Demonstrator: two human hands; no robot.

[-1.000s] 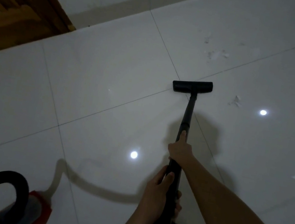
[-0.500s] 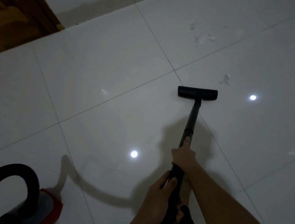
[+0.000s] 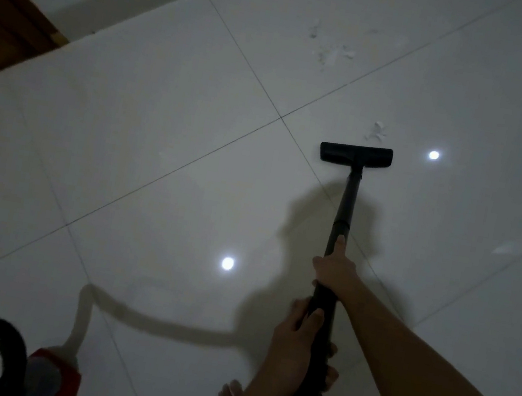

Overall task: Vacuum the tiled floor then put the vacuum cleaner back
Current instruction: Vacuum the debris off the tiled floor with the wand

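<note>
1. Both hands wrap the black tube (image 3: 346, 208): right hand (image 3: 334, 269) higher to steer, left hand (image 3: 293, 338) lower to push.
2. The head (image 3: 356, 154) sits flat on the floor (image 3: 163, 112), just below white bits (image 3: 376, 132).
3. The red vacuum (image 3: 50, 373) waits at bottom left.
</note>
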